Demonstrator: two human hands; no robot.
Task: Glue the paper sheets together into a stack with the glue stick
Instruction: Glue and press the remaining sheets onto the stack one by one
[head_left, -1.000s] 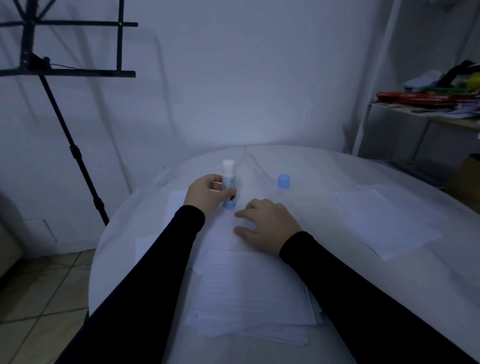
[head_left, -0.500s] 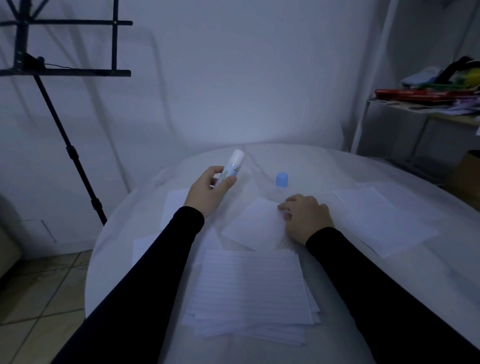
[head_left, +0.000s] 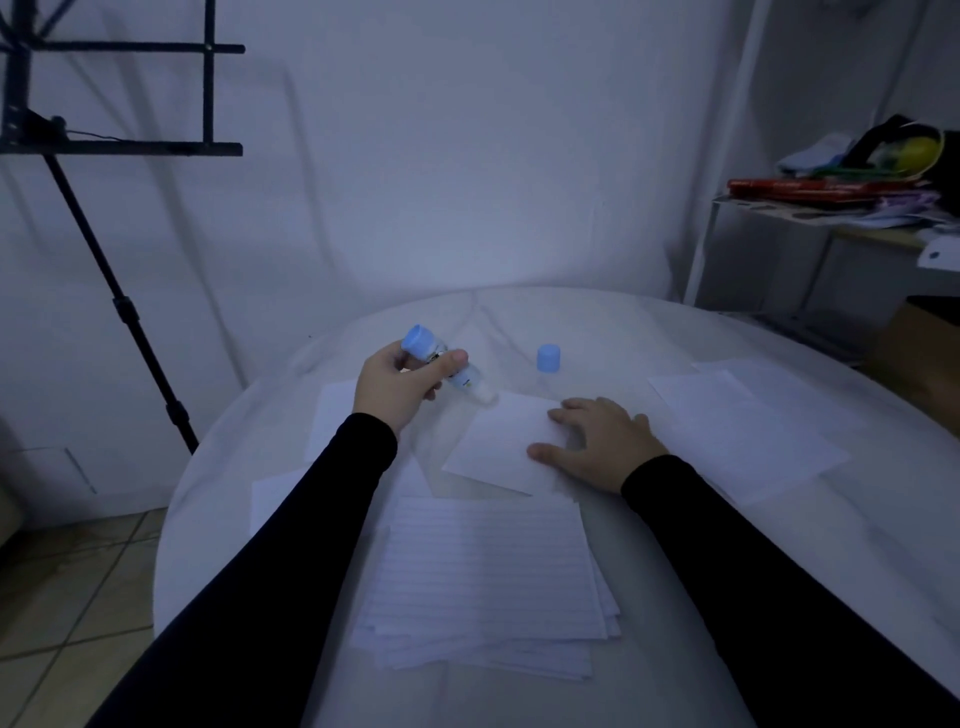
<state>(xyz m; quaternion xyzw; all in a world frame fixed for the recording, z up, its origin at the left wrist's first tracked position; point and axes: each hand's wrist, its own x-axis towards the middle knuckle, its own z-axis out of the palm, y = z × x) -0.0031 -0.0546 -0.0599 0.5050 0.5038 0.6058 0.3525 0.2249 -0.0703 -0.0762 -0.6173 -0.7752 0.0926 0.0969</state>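
My left hand (head_left: 400, 387) grips the uncapped glue stick (head_left: 448, 371), tilted with its white tip down toward the top left corner of a small blank sheet (head_left: 501, 444). My right hand (head_left: 597, 447) rests flat with spread fingers on that sheet's right edge. The glue stick's blue cap (head_left: 548, 357) stands on the table behind the sheet. A stack of lined sheets (head_left: 483, 577) lies near the table's front edge, between my arms.
The round white table (head_left: 779, 561) also carries loose sheets at the right (head_left: 748, 431) and at the left (head_left: 332, 415). A black music stand (head_left: 119, 291) is at the left beside the table. A cluttered shelf (head_left: 841, 197) is at the right.
My left hand lifted the glue stick off the table and turned it tip down over the small sheet. My right hand slid to the sheet's right edge and flattened.
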